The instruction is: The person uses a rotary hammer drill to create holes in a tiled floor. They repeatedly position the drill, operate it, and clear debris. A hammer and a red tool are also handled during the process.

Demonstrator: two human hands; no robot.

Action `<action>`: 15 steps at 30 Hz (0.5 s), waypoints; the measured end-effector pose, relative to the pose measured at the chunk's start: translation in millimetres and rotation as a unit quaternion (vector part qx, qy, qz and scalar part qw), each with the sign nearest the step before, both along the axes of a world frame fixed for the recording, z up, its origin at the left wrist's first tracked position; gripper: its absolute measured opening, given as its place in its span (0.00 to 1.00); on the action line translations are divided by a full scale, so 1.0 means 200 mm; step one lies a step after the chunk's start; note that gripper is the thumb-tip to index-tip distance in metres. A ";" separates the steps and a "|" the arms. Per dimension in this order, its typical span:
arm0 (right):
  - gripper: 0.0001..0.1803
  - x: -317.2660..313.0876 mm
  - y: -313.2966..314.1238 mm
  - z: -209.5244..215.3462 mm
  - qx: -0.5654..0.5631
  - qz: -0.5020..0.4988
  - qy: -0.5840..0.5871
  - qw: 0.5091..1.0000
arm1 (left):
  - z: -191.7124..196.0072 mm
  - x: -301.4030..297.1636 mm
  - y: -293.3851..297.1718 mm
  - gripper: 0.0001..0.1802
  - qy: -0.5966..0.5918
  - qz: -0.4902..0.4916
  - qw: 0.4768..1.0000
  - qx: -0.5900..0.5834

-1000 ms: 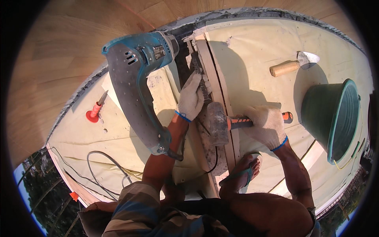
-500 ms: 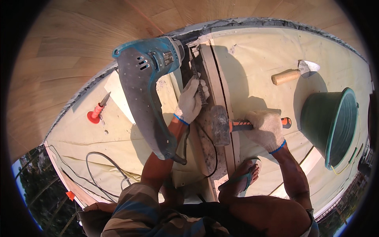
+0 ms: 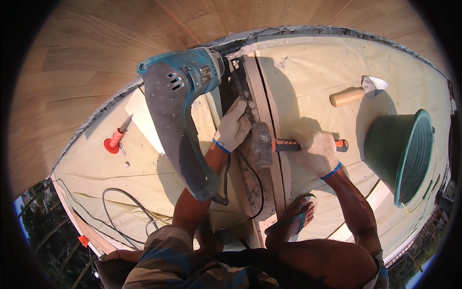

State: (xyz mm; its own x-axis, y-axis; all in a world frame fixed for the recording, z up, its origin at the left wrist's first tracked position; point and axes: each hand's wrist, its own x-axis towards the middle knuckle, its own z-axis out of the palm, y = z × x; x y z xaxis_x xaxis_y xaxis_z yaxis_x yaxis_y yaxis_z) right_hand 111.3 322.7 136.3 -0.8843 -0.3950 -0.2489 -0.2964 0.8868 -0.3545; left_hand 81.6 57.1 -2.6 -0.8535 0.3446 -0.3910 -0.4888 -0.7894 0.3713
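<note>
Our right grip (image 3: 315, 151), hammer (image 3: 262, 145) clenched, swung toward 11 o'clock — seemingly striking the chisel (image 3: 249, 113) our left grip (image 3: 233, 127) clasps.

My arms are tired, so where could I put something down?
On the sheet, between the trowel and wood strip, or between the red chisel and cable loop. It's crowded along the groove: left hand with dark bar, hammer in right hand, drill.
</note>
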 end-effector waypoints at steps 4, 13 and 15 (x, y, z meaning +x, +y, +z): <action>0.12 -0.04 0.01 0.04 -0.037 0.037 0.018 0.998 | 0.01 -0.01 -0.01 0.21 -0.008 0.009 0.999 0.047; 0.13 -0.10 -0.09 0.04 0.002 -0.018 -0.022 1.000 | -0.08 -0.06 -0.05 0.21 -0.042 0.059 0.985 0.158; 0.13 -0.08 -0.06 0.08 -0.011 -0.037 -0.029 0.999 | -0.10 -0.06 -0.06 0.18 -0.086 0.080 0.978 0.173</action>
State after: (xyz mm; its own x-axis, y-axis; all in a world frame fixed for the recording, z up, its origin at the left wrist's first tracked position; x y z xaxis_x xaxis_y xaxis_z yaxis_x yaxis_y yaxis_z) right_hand 95.6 309.8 152.5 -0.8954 -0.3362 -0.2920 -0.2096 0.8968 -0.3897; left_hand 68.9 44.6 -22.5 -0.8386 0.3490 -0.4182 -0.3807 -0.9246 -0.0082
